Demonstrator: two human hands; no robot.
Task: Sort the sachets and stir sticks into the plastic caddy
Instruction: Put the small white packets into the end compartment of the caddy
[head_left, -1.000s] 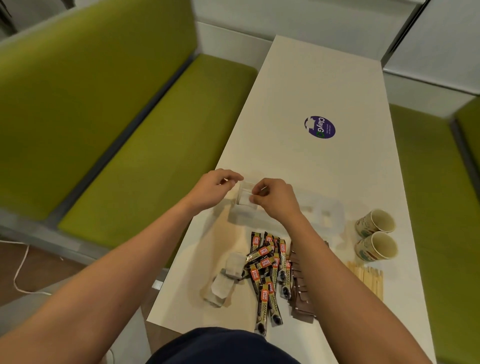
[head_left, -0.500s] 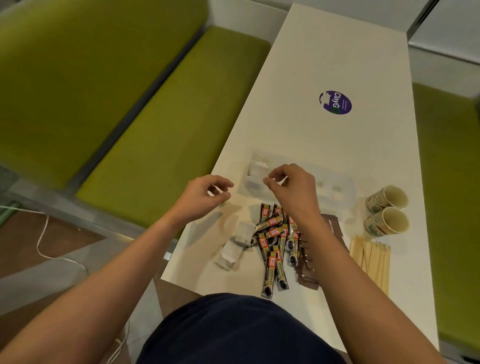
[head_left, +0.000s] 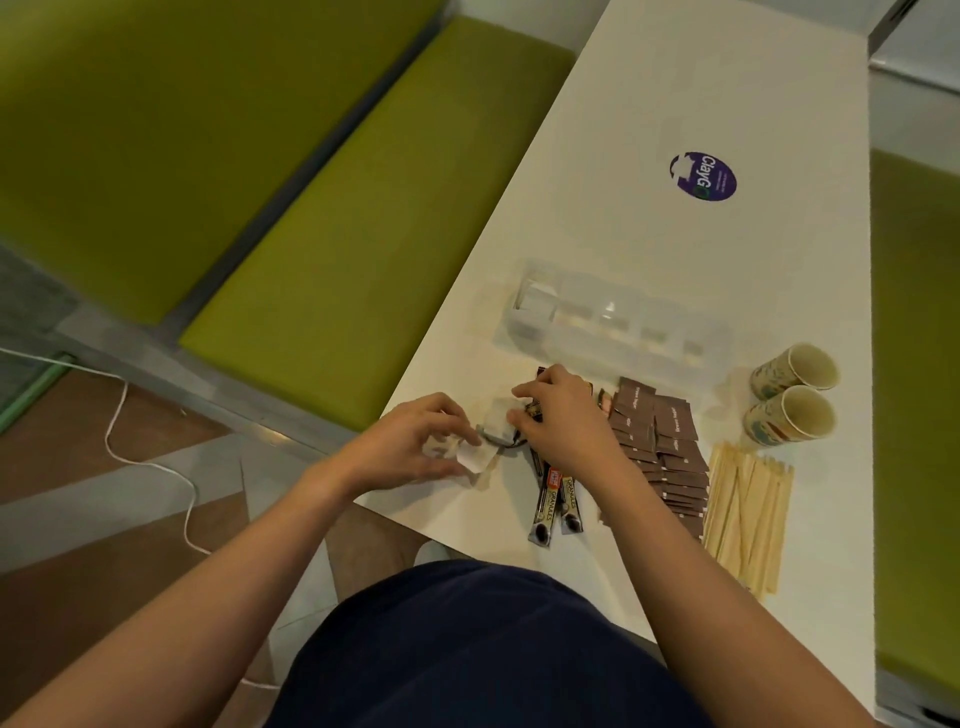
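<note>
Pinching white sachets (head_left: 497, 422) | between left hand (head_left: 410, 452), right hand (head_left: 566, 418) fingers (head_left: 521, 417) | caddy (head_left: 623, 358) apart

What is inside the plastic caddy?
White sachets sit in the left end compartment of the caddy. The other compartments are blurred: nothing dark shows in them, but pale contents cannot be ruled out.

Dim, warm light; soft blur throughout, seemingly wide-angle bending at edges.
</note>
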